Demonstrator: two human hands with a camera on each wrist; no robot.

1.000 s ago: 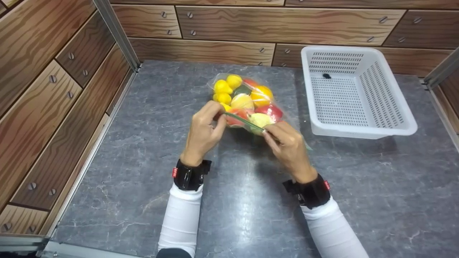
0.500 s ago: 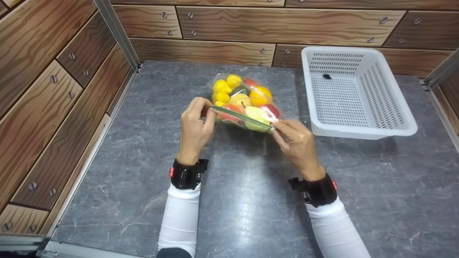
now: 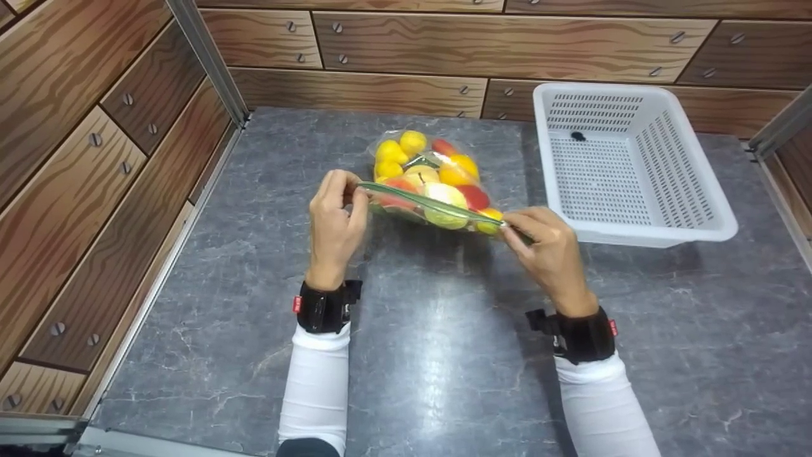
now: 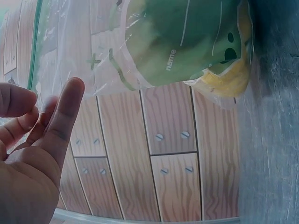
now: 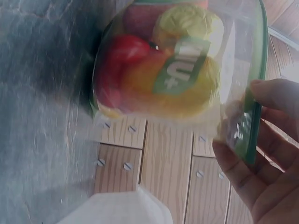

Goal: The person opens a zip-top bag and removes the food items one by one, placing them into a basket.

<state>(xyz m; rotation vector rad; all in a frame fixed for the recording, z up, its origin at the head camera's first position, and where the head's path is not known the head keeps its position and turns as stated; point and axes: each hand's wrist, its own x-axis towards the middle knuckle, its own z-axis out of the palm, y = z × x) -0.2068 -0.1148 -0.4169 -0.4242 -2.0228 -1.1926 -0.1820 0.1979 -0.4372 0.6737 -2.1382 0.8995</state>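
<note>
A clear zip bag [image 3: 438,206] full of colourful fruit stands on the grey table, its green zip strip stretched toward me. The left hand [image 3: 333,222] pinches the strip's left end between thumb and fingers. At the other end, the right hand [image 3: 549,254] pinches the strip, with the thumb on one side and fingers on the other in the right wrist view. Through the plastic show yellow lemon-like fruits [image 3: 391,152], an orange [image 3: 459,170] and a pale yellow-green fruit [image 3: 446,204]. Green print with "name" covers one side of the bag [image 4: 177,46] in the left wrist view.
A white perforated plastic basket [image 3: 641,235] stands right of the bag, with a small black item [image 3: 578,136] inside at its back left. Wood-patterned panels [image 3: 406,47] wall the table at the back and left, with a metal post [image 3: 212,63] at the left corner.
The hands have moved apart, left hand leftward and right hand rightward and slightly down. The zip strip between them shows longer and straighter. An orange-yellow fruit now shows near the right hand.
</note>
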